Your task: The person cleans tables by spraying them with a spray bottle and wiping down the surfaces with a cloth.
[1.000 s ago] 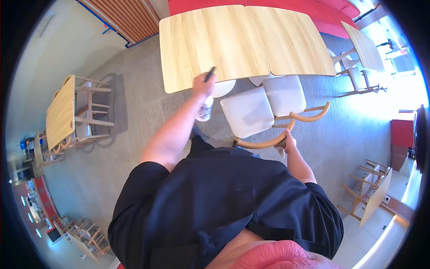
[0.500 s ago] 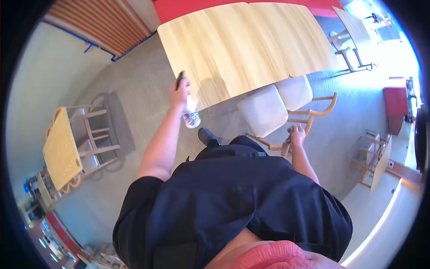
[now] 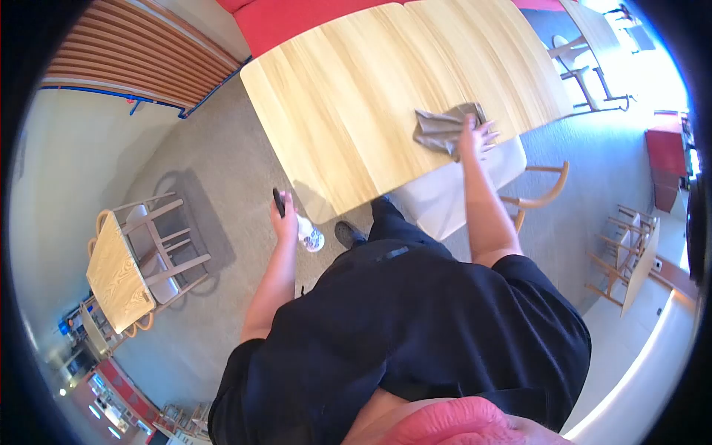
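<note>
In my left hand [image 3: 284, 213] is a white spray bottle [image 3: 311, 237] with a dark top and printed markings, held beside the near left corner of the wooden table [image 3: 348, 96]. The fingers wrap round its neck. My right hand [image 3: 475, 138] is over the tabletop near its front edge, on a grey-brown cloth [image 3: 439, 127]. The cloth lies creased and partly spread to the left of the hand. Some fingers stretch past its right side, and its part under the palm is hidden.
A chair with a pale seat [image 3: 445, 204] is tucked against the table's front edge. Behind the table runs a red bench [image 3: 297, 26]. At left stands another wooden table [image 3: 115, 271] with chairs; more furniture [image 3: 630, 256] is at far right.
My right hand has come up from beside the chair onto the tabletop with the cloth, which is now spread out. My left hand and the spray bottle have moved lower, off the table's edge.
</note>
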{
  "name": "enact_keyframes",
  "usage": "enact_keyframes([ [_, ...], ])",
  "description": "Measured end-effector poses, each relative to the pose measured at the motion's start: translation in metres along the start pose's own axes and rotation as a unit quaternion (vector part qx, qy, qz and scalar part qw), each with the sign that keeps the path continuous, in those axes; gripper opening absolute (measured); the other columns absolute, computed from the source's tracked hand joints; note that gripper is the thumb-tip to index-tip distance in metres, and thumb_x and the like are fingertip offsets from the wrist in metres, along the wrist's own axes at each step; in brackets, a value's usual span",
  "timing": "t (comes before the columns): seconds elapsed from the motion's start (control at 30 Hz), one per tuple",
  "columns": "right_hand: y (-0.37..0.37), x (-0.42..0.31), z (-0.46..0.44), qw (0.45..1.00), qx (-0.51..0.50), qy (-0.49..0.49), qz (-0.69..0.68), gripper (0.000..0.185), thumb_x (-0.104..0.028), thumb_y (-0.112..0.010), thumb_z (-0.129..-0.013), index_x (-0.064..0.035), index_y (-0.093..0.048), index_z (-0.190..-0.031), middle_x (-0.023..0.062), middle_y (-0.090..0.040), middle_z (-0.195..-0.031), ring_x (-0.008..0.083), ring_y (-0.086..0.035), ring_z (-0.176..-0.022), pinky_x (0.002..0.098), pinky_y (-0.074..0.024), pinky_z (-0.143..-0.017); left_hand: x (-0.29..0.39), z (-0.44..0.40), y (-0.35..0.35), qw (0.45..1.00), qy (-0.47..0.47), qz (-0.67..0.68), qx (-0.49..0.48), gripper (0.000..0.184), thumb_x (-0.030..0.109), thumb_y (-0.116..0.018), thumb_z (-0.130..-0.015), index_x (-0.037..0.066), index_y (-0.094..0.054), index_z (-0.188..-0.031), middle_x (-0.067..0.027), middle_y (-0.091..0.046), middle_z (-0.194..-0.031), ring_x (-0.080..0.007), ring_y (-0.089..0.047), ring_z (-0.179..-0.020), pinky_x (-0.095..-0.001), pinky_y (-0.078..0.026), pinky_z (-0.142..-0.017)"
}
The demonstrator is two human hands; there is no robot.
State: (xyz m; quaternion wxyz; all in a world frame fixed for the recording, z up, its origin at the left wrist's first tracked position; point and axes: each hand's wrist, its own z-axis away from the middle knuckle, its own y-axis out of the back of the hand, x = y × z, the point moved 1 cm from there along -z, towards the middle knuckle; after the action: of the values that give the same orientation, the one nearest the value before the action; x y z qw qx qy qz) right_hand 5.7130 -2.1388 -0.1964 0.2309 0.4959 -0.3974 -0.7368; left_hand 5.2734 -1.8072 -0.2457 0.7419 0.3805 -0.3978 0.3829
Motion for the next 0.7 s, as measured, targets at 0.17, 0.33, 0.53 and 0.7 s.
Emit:
enact_keyframes([
  [0.17, -0.073, -0.023, 0.008, 0.953, 0.051, 0.156, 0.254, 0.096, -0.07, -0.042, -0.099, -0.0072, -0.014, -0.166, 0.0213, -0.004, -0.173, 0.0406, -0.003, -0.159, 0.0694, -0.0104, -0.122, 0.014, 0.02, -0.013, 0.998, -0.001, -0.067, -0.015, 0.044, 0.027, -0.074, -0.096, 0.008, -0.063, -0.134, -0.0038, -0.069, -0.098, -0.0125, -0.065, -0.082, -0.0278, -0.053, -0.069],
  [0.33, -0.09, -0.103, -0.094, 0.901, -0.015, 0.364, 0.235, 0.079, -0.06, -0.044, -0.101, -0.0183, -0.024, -0.166, 0.0145, -0.013, -0.173, 0.047, -0.007, -0.157, 0.0553, -0.0117, -0.128, 0.002, 0.016, -0.021, 0.991, 0.133, 0.023, -0.018, 0.048, 0.025, -0.077, -0.094, 0.009, -0.061, -0.137, 0.0015, -0.064, -0.091, -0.0081, -0.059, -0.075, -0.0256, -0.048, -0.066],
  [0.53, -0.212, -0.26, -0.118, 0.84, -0.039, 0.509, 0.181, 0.072, -0.053, -0.04, -0.103, -0.0196, -0.024, -0.165, 0.0142, -0.016, -0.173, 0.0432, -0.012, -0.158, 0.0531, -0.0131, -0.128, 0.007, 0.012, -0.018, 0.989, 0.137, 0.009, -0.051, 0.035, 0.027, -0.08, -0.093, 0.006, -0.064, -0.116, 0.0061, -0.058, -0.086, -0.0058, -0.052, -0.075, -0.0249, -0.044, -0.066],
  [0.7, -0.278, -0.321, 0.031, 0.676, -0.165, 0.705, 0.134, 0.067, -0.04, -0.048, -0.102, -0.0158, -0.032, -0.162, 0.0108, -0.025, -0.171, 0.0345, -0.022, -0.157, 0.0529, -0.0193, -0.127, 0.02, 0.014, -0.019, 0.991, 0.112, -0.044, -0.059, 0.036, 0.028, -0.08, -0.093, 0.005, -0.064, -0.116, 0.0054, -0.057, -0.087, -0.0064, -0.053, -0.078, -0.0248, -0.045, -0.07],
])
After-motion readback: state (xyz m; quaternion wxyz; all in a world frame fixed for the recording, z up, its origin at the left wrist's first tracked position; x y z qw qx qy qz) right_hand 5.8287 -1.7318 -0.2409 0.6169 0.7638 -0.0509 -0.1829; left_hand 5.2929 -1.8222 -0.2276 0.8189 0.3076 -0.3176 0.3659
